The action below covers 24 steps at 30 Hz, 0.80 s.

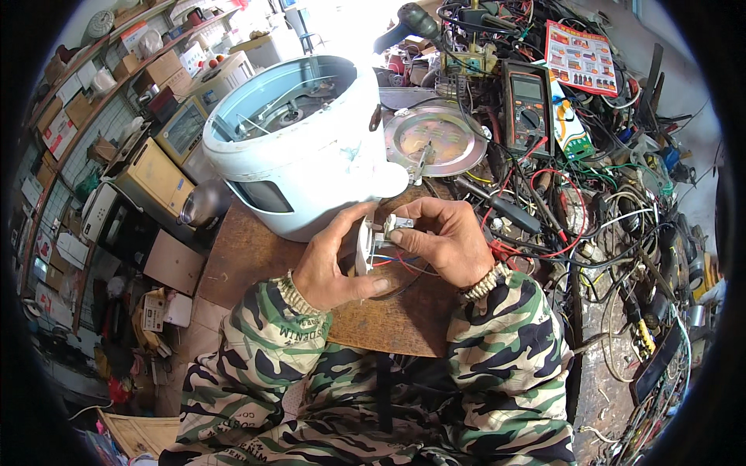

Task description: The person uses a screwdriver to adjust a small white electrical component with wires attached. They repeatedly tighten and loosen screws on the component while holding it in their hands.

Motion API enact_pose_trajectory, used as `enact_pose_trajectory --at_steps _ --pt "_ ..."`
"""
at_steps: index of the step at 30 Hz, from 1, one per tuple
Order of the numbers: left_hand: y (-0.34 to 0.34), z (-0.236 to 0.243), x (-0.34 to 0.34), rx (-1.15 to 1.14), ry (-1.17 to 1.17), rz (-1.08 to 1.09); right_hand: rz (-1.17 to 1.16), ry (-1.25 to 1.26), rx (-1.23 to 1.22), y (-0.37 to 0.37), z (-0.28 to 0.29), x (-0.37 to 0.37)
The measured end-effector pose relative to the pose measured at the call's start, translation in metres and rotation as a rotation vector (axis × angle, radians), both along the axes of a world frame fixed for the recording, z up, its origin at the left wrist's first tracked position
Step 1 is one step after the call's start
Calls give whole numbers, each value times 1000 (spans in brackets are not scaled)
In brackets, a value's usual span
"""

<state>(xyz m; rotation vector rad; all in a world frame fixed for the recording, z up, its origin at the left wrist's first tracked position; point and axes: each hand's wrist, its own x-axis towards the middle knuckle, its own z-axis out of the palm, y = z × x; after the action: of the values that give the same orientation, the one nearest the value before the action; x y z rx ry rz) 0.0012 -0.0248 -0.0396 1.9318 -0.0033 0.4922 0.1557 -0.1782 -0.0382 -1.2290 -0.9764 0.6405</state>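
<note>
My left hand [328, 262] is closed around the edge of a thin white plastic panel [364, 250], held upright above the wooden tabletop. With thumb and fingers, my right hand [452, 239] pinches a small white and metal component [397, 224] right beside the panel. Whether the two parts touch is hard to see. Thin red and blue wires [395, 259] run below the component, between my hands. Just beyond my hands stands a white rice cooker body [311, 190], its top uncovered and its inner metal parts showing.
Behind my right hand lies a round metal plate [435, 144]. A black-handled tool [505, 211] rests near my right wrist. Tangled cables, a multimeter [528, 105] and a printed sheet [581, 56] crowd the right side. Shelves with boxes and appliances [151, 182] line the left.
</note>
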Motion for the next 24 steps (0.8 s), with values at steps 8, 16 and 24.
enact_pose_trajectory --at_steps 8,16,24 --pt "1 4 0 -82 58 -14 10 34 -28 5 -4 4" --pt "1 0 3 -41 58 16 40 121 -44 7 -6 6" --pt "-1 -1 2 -76 55 21 27 90 -18 12 -13 8"
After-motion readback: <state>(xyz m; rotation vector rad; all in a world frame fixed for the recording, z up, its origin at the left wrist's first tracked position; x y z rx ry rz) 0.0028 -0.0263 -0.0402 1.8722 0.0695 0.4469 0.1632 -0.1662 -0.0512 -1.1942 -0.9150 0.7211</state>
